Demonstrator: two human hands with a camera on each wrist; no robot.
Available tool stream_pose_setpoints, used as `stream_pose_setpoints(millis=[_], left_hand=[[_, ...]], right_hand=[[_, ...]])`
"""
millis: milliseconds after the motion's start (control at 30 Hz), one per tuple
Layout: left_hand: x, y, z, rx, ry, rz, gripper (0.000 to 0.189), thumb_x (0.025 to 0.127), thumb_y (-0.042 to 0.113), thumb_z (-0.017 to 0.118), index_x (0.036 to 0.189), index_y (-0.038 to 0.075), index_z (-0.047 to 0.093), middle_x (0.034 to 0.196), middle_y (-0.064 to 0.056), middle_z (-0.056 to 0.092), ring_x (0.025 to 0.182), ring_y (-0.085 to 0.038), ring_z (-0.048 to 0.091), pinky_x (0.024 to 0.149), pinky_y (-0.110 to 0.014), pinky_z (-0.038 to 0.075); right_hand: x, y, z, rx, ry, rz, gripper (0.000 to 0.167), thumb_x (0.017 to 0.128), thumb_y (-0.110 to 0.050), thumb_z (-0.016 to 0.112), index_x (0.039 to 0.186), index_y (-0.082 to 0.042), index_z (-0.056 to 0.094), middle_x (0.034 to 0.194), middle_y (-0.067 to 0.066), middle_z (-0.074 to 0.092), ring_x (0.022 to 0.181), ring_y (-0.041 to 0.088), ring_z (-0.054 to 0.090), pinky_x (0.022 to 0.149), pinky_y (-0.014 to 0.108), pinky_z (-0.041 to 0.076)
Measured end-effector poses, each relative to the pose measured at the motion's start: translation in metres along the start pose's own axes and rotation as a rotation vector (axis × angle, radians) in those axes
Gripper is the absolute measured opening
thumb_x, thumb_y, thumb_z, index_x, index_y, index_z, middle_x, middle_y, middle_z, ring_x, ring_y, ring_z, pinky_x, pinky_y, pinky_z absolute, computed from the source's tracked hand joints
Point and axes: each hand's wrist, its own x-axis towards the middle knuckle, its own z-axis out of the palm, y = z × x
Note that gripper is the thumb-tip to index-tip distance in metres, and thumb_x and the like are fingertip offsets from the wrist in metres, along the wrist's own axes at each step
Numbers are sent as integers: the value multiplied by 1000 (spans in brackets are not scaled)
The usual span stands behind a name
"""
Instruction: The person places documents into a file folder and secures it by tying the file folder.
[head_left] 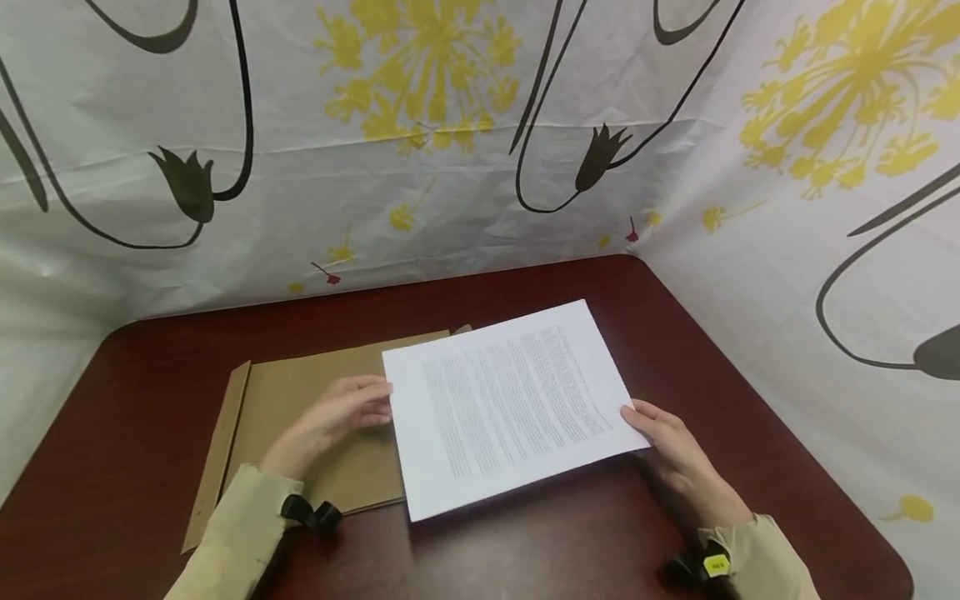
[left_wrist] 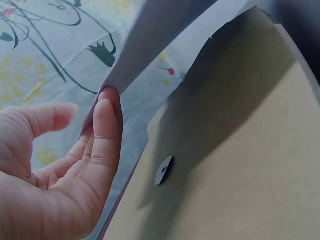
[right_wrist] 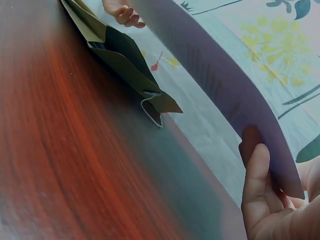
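Note:
A white printed paper (head_left: 510,408) is held up over the table, tilted, its text running sideways in the head view. My left hand (head_left: 341,417) holds its left edge; in the left wrist view the fingers (left_wrist: 107,130) lie behind the paper and the thumb is on the other side. At the lower right corner my right hand (head_left: 678,450) pinches the paper, thumb on top and fingers underneath. Beneath the left hand lies a brown kraft document envelope (head_left: 300,392), partly covered by the paper. A small round button (left_wrist: 164,170) shows on it.
The dark red wooden table (head_left: 585,533) has rounded corners. White cloth (head_left: 300,100) with yellow and dark flower prints hangs behind it and along the right side. In the right wrist view the envelope's folded sides (right_wrist: 125,60) stand slightly apart.

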Motion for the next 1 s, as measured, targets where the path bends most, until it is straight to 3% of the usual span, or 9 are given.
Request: stream_pose_setpoints(millis=[300,533,633,733,833,1000], left_hand=[[6,-4,10,23,66,24,8,91,2,53,98,-2,56,80,-1,59,71,-10,60,69,-24,53],[17,-7,27,82,84,44,22,94,5,52,108,-12,52,80,-5,61,70,-13,63,68,-26,54],[22,-7,38,200,94,69,23,94,5,51,105,-15,54,74,-7,63,61,-13,63,60,-26,54],[24,-8,52,378,116,78,17,92,3,53,94,-13,57,65,-9,61,50,-12,59,50,-26,52],[25,-8,67,590,139,81,15,89,4,57,78,-5,58,58,-8,58,42,-12,55,43,-26,49],[24,-11,88,893,180,140,35,88,15,63,56,8,49,45,-1,49,32,-10,49,37,-23,42]], right_hand=[[-3,3,0,38,-7,-13,10,94,-21,56,102,-19,62,87,-5,68,76,9,64,66,23,51],[-3,-3,-19,67,12,-19,12,95,-21,55,93,-27,66,86,-6,69,74,7,64,65,22,51],[-3,-6,-32,74,35,-15,12,94,-22,56,91,-29,66,85,-7,69,74,6,64,65,22,51],[-2,-10,-45,54,51,-12,9,93,-25,58,91,-30,65,85,-8,69,74,6,64,65,22,51],[-1,-13,-57,38,56,-9,7,93,-26,59,92,-31,64,85,-8,69,75,6,64,65,22,51],[2,-16,-74,38,53,-18,10,93,-25,58,91,-31,65,84,-8,69,74,7,65,64,23,51]])
